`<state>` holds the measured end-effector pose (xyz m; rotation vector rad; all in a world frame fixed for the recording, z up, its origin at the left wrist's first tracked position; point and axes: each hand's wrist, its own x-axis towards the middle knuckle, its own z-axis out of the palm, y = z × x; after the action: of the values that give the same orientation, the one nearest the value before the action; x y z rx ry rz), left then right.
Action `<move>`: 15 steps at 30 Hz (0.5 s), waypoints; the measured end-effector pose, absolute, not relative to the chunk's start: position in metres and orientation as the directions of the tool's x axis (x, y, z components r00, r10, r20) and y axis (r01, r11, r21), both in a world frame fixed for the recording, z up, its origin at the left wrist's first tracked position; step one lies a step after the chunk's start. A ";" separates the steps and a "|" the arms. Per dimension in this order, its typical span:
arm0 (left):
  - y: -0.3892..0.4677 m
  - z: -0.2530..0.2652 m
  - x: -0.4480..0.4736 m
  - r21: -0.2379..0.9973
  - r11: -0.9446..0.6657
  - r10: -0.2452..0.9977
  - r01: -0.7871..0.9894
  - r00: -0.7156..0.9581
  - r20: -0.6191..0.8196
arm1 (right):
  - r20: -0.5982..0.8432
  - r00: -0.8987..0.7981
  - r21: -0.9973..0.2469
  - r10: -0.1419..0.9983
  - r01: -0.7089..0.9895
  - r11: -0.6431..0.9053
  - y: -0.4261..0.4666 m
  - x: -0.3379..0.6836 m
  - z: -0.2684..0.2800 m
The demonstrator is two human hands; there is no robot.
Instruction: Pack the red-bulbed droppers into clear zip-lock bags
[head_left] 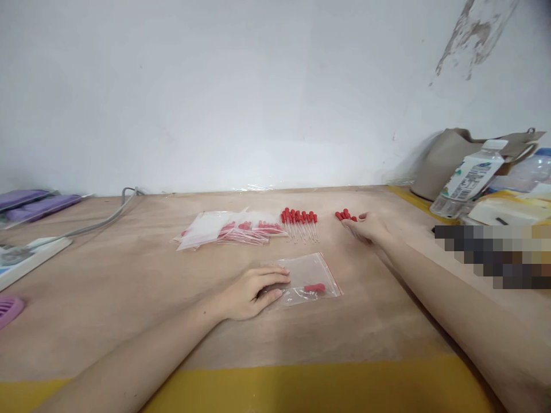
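Observation:
My left hand lies open on the table, its fingers stretched over the left part of a clear zip bag. Inside that flat bag is a dropper with a red bulb. Farther to the right, my right hand is bent over a small group of red-bulbed droppers. Its fingers are curled in against them; what they pinch is hidden behind the hand. Between the hands, farther back, several droppers with red bulbs and clear tubes lie side by side.
Left of the loose droppers lies an overlapping pile of filled clear bags. A power strip with a grey cable and purple packets are at the left. A plastic bottle and a beige bag stand at the right by the wall.

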<state>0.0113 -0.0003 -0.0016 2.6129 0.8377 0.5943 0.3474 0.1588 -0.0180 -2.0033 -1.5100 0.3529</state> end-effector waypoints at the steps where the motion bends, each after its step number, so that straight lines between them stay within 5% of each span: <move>1: 0.000 -0.002 0.011 0.429 -0.771 0.609 0.470 0.739 0.287 | 0.101 0.313 -0.606 0.944 0.772 -0.191 0.162 0.345 -0.017; 4: 0.000 -0.002 0.011 0.432 -0.774 0.607 0.463 0.738 0.295 | 0.013 0.278 -0.647 0.961 0.735 -0.204 0.167 0.333 -0.014; 15: 0.000 -0.002 0.012 0.454 -0.777 0.599 0.436 0.735 0.319 | 0.100 0.148 -0.754 0.984 0.656 -0.022 0.161 0.295 -0.017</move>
<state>0.0122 -0.0001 -0.0016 2.5872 0.8010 0.6484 0.2955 0.1614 -0.0170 -1.7501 -1.5788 0.6162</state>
